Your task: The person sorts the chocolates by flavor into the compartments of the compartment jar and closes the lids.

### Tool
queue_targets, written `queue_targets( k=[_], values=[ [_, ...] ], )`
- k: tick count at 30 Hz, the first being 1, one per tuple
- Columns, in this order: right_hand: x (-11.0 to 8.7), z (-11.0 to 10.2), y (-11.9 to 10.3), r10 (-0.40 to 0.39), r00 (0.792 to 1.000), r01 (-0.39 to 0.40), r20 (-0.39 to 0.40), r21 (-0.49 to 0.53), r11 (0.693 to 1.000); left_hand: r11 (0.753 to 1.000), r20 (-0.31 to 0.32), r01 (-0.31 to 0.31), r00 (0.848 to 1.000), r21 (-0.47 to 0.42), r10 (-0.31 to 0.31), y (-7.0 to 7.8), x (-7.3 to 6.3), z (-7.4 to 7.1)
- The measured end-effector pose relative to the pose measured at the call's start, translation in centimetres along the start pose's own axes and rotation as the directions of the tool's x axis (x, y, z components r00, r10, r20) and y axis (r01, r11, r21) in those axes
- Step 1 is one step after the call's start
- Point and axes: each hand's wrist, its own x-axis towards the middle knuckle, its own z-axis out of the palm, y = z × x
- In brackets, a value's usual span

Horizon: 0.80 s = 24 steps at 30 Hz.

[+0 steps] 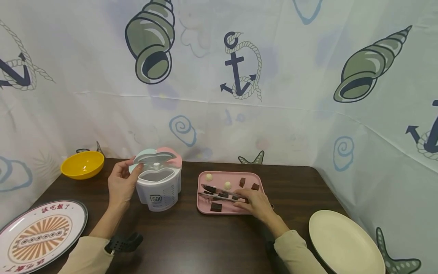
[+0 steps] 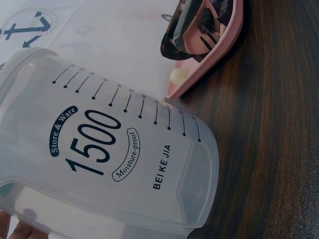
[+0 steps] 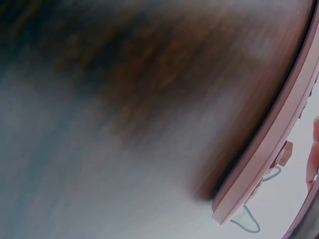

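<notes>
At the left of the head view, my left hand [image 1: 122, 184] holds the raised lid flap [image 1: 154, 156] of a clear storage container [image 1: 158, 196], thumb in front. The container, marked 1500, stands upright with a pink and mint top; its print fills much of the left wrist view. My right hand [image 1: 256, 203] grips metal tongs [image 1: 224, 191] above a pink tray [image 1: 219, 176]. Dark brown blocks [image 1: 216, 207] and pale balls [image 1: 227, 185] lie on the tray. Whether the tong tips pinch a piece, I cannot tell. The right wrist view shows mostly the blurred tabletop and tray edge [image 3: 271, 124].
A yellow bowl [image 1: 82, 165] sits at the table's back left corner. A printed white plate [image 1: 73, 213] lies front left, and a cream plate [image 1: 345, 241] lies front right. Behind the dark wooden table [image 1: 191, 243] hangs a patterned curtain [image 1: 291, 125].
</notes>
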Motion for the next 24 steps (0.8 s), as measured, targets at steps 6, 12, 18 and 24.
queue_targets(
  k=[6, 12, 18, 24],
  values=[
    [-0.02, 0.20, -0.06, 0.017, 1.000, -0.017, -0.003, -0.007, 1.000, 1.000, -0.005, 0.006, 1.000, -0.008, -0.006, 0.02, -0.13, 0.04],
    [0.39, 0.27, -0.05, 0.023, 1.000, -0.024, 0.017, 0.011, 1.000, 1.000, -0.010, 0.020, 1.000, -0.003, -0.020, 0.09, -0.04, 0.05],
    [0.51, 0.34, -0.16, 0.048, 0.998, -0.049, 0.033, 0.014, 0.999, 1.000, -0.006, 0.016, 1.000, -0.019, -0.016, -0.04, 0.07, 0.01],
    [0.40, 0.43, -0.22, 0.050, 0.999, -0.051, 0.014, 0.008, 0.999, 1.000, -0.008, 0.009, 1.000, -0.013, -0.009, -0.09, 0.05, 0.06]
  ],
)
